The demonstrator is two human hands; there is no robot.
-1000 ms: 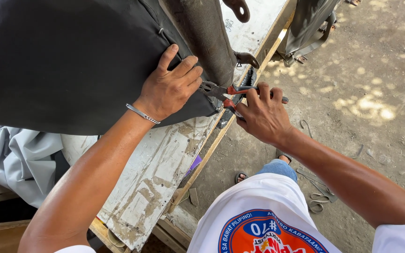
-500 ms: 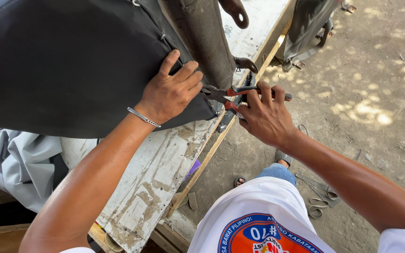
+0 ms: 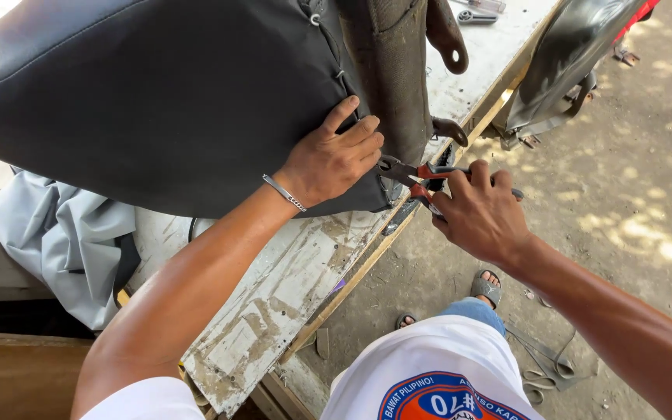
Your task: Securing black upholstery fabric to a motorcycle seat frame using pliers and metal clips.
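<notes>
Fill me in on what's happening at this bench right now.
A person is working on a large black padded vinyl seat that rests on a worn, paint-chipped wooden workbench. The left hand presses flat on the seat cover near its edge. The right hand grips red-handled metal pliers, their tip at the cover's edge beside the left fingers. A crumpled grey cloth lies under the seat.

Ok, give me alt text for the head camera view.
A right hand grips red-handled pliers at the edge of a black seat cover, which the left hand presses flat on a worn white workbench.
</notes>
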